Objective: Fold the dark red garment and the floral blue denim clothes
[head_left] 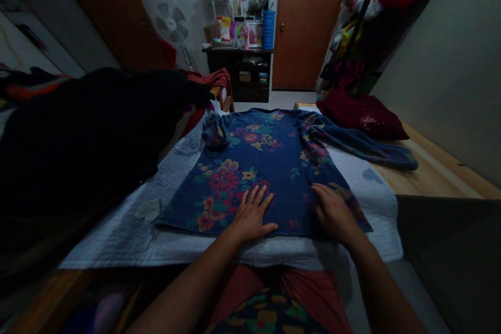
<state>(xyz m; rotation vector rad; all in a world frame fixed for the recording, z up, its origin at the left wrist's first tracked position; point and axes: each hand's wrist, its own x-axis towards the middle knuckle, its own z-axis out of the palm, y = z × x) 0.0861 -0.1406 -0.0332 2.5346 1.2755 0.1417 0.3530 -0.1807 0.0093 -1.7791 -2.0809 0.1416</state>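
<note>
Centrally, a blue floral shirt (274, 162) lies spread on a pale sheet (148, 242), hem (182, 224) at the near end, neck (266, 110) at the far, probably so its body sits flat within easy reach. The left hand (253, 215) rests palm down by the hem, fingers open and spread, seemingly to steady the cloth. The right hand (335, 213) touches the shirt's right side, fingers loosely bent; whether they pinch fabric, I cannot tell. Of 2 sleeves, the left sleeve (215, 133) is bunched; the right sleeve (364, 146) stretches onto wood (410, 182) near a maroon pillow (364, 115).
</note>
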